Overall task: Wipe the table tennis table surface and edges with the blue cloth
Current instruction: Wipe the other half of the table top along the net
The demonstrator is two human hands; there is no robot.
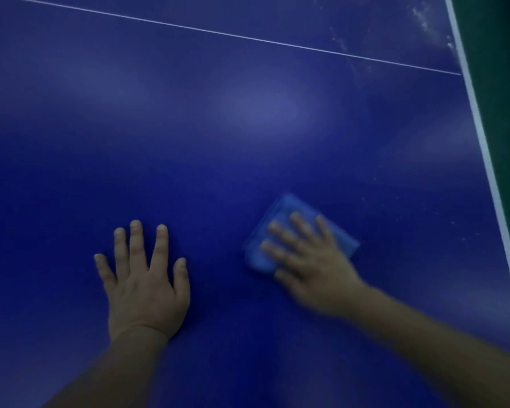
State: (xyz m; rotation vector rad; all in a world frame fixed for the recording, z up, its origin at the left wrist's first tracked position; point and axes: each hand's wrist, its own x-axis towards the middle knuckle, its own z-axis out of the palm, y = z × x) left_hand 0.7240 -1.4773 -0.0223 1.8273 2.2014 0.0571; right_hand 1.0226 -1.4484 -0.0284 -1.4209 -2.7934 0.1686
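your right hand (304,254) lies flat with fingers spread on the folded blue cloth (289,231), pressing it to the table (218,113) near its right edge; your left hand (143,278), open and empty, braces your lean

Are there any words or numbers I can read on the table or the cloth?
None: no words or numbers show. The table bears only plain white lines, and the blue cloth under the right hand is plain and blurred.
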